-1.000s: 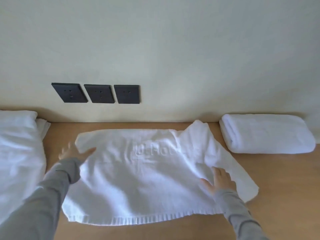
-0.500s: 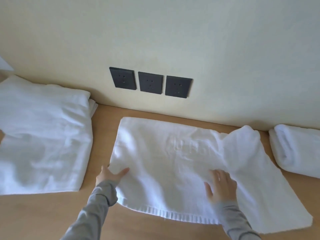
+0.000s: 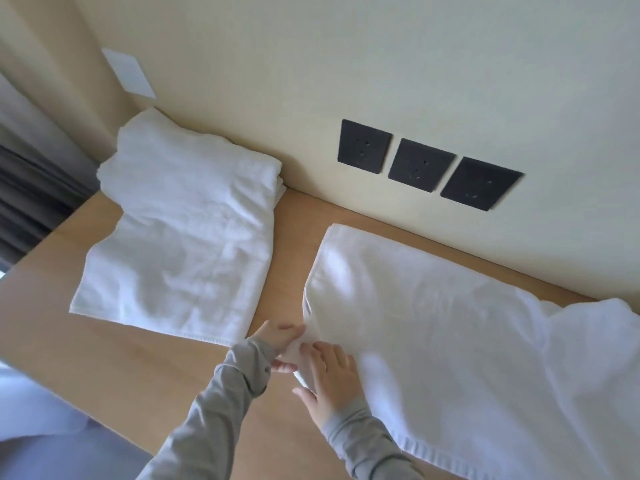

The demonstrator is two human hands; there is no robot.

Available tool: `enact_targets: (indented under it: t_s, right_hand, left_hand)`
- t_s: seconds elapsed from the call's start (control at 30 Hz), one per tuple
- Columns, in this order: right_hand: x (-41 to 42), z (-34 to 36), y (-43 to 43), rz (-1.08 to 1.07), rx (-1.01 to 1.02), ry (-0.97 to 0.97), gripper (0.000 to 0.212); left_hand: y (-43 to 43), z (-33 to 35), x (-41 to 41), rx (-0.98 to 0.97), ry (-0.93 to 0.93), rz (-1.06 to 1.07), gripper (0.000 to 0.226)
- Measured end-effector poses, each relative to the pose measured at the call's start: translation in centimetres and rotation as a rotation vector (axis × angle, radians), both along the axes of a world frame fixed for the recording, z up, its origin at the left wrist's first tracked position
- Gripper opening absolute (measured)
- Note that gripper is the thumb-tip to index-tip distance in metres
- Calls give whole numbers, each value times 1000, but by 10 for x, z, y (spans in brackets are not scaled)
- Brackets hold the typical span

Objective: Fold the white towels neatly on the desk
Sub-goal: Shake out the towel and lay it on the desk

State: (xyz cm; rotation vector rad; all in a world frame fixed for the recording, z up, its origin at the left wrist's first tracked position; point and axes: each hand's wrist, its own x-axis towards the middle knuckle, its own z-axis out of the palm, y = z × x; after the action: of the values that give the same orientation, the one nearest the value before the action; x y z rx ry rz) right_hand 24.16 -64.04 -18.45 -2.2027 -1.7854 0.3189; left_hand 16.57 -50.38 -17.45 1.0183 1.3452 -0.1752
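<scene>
A white towel lies spread over the right part of the wooden surface, its far edge close to the wall and its hemmed near edge running toward the lower right. The far right end of it is bunched up into a raised fold at the picture's right border. Both hands meet at the towel's near left corner. The left hand has that corner in its grip, with a bit of cloth pinched between thumb and fingers and lifted slightly off the wood. The right hand lies just beside it, fingers spread and flat on top of the towel, pressing the cloth down rather than grasping it. Both arms wear grey sleeves.

To the left, well apart from the spread towel, a stack of towels sits on the surface with its far end against the wall; the top layer is wrinkled and its hemmed edge faces near. Bare wood shows between the stack and the spread towel.

On the wall behind, three dark sockets sit in a row above the spread towel's far edge. A pale plate is fixed higher up on the left, and a dark curtain hangs at the left border.
</scene>
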Motion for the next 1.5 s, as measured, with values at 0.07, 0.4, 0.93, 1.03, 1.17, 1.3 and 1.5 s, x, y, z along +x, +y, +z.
enact_targets:
  t_s: [0.07, 0.4, 0.93, 1.03, 1.17, 1.3, 1.5]
  right_hand:
    - [4, -8, 2, -36, 105, 118, 41]
    - [22, 2, 1, -513, 433, 366, 18]
    - [-15, -9, 2, -267, 330, 397, 12]
    - [-15, -8, 4, -241, 315, 404, 13]
    - [-3, 0, 10, -489, 316, 551, 19]
    - [35, 48, 15, -621, 688, 357, 12]
    - [22, 61, 9, -274, 722, 209, 6]
  left_hand:
    - [2, 2, -1, -5, -49, -41, 25]
    - [-11, -6, -17, 105, -48, -298, 27]
    - [-7, 3, -24, -116, -311, 36, 5]
    - [-6, 4, -23, -116, -327, 35, 5]
    - [-3, -1, -24, -43, -291, -20, 12]
    - [-3, -20, -27, 211, 27, -154, 31]
    - [-23, -25, -12, 243, 149, -444, 30]
